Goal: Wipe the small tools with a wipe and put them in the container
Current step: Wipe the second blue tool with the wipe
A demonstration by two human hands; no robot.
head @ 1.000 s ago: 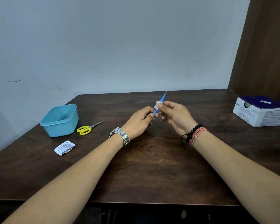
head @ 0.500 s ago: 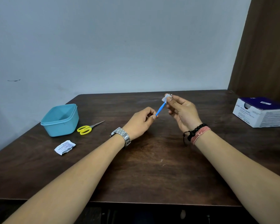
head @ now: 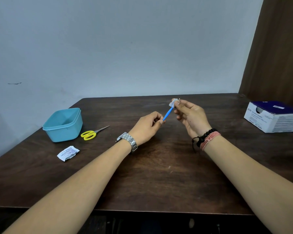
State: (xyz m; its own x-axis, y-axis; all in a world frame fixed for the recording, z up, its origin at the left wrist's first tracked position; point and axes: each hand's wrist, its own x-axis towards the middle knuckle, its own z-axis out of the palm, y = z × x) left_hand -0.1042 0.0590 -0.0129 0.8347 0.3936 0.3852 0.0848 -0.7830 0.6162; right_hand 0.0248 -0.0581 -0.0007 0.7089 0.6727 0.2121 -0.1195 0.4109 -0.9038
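Head view: left hand [head: 148,127] pinching lower end of blue tool [head: 167,113], steadying it for wiping. Right hand [head: 189,115] pinching wipe [head: 172,103] round upper tip, toward 1 o'clock from left hand. Teal container [head: 63,124] at 9 o'clock, yellow scissors [head: 91,133] just beside it, both on table [head: 159,174]. Compared with half a second before: wipe unmoved at tip, hands barely shifted.

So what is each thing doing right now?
left hand: pinches blue tool's lower end
right hand: pinches wipe round tool's tip
blue tool: held up, tilted
wipe: folded over tip
container: open
scissors: closed, lying flat
packet: torn open
box: opened
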